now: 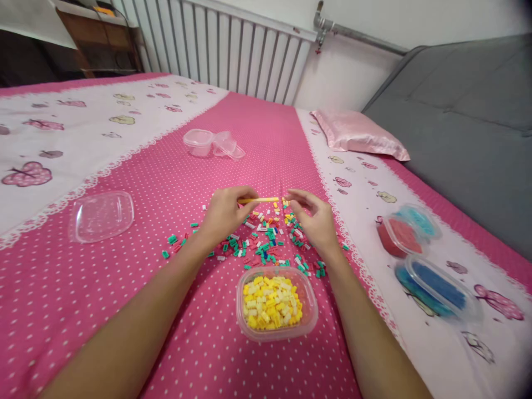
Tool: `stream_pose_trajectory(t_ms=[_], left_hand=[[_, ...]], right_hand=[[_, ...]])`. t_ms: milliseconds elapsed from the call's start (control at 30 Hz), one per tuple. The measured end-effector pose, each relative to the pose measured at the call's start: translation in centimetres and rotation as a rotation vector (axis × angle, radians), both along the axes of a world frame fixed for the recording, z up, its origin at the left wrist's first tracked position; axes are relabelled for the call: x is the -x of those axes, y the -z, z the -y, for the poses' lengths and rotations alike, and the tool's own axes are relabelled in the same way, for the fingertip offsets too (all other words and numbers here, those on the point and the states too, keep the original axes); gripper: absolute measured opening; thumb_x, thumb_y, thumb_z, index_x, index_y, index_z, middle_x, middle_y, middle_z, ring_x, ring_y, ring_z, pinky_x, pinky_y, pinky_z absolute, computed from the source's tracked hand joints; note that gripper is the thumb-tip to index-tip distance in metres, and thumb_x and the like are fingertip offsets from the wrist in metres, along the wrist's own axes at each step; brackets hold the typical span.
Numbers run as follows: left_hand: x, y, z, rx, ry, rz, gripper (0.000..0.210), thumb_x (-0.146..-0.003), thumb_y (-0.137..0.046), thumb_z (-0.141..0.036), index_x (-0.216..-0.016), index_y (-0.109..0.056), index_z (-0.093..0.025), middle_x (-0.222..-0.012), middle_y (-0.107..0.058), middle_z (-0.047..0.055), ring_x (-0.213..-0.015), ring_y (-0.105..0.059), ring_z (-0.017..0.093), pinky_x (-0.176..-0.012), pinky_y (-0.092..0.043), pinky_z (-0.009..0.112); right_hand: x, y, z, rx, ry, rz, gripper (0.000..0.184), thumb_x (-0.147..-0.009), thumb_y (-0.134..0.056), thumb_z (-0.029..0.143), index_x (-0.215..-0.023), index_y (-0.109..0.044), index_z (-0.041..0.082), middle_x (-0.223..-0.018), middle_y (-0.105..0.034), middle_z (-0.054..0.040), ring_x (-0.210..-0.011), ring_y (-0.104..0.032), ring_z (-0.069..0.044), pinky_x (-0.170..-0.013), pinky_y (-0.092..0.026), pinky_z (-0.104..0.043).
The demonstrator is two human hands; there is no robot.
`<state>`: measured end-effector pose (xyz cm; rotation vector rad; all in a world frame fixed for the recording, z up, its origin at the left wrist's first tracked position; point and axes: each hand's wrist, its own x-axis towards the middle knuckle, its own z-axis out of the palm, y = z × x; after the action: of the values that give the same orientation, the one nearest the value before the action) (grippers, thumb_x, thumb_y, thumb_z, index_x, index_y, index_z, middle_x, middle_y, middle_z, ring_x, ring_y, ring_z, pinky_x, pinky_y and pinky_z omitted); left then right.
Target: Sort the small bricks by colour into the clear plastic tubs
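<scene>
My left hand [228,213] pinches a thin yellow strip [266,199] that points right, held level above the bedspread. It looks like small building bricks joined end to end. Opposite its tip, my right hand [313,216] has thumb and forefinger close together at a small yellow brick [285,203]. Below both hands lies a scattered pile of small building bricks [266,244] in green, red, white, blue and some yellow. Nearer me, a clear plastic tub [310,302] holds many yellow and pale yellow bricks [272,302].
A clear lid [103,216] lies at left. Clear containers [199,142] and lids sit farther back. At right are a tub of red pieces [399,235] and a tub of blue pieces [438,285]. A pink pillow [359,134] rests by the grey headboard [461,111].
</scene>
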<state>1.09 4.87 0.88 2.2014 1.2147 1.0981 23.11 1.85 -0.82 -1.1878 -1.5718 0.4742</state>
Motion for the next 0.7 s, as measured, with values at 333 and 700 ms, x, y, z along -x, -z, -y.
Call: stream_pose_trajectory(t_ms=[333, 700], left_hand=[[1.8, 0.3, -1.1, 0.182, -0.199, -0.067, 0.016, -0.088, -0.057, -0.025, -0.098, -0.067, -0.018, -0.089, -0.077, 0.006, -0.08, -0.071, 0.022, -0.067, -0.046, 0.029], [1.7, 0.4, -0.8, 0.145, -0.065, -0.181, 0.019, -0.09, -0.047, -0.017, -0.097, -0.064, -0.017, -0.081, -0.07, 0.004, -0.072, -0.062, 0.019, -0.064, -0.037, 0.028]], right_hand=[[0.7, 1.1, -5.6, 0.161, 0.039, 0.552, 0.018, -0.083, -0.068, 0.012, -0.094, -0.078, 0.021, -0.098, -0.076, -0.0084, -0.096, -0.066, -0.024, -0.095, -0.046, -0.04], [0.8, 0.9, -5.3, 0.205, -0.034, 0.271, 0.015, -0.08, -0.062, 0.014, -0.093, -0.068, 0.017, -0.092, -0.074, -0.0068, -0.082, -0.07, -0.018, -0.077, -0.055, -0.033]])
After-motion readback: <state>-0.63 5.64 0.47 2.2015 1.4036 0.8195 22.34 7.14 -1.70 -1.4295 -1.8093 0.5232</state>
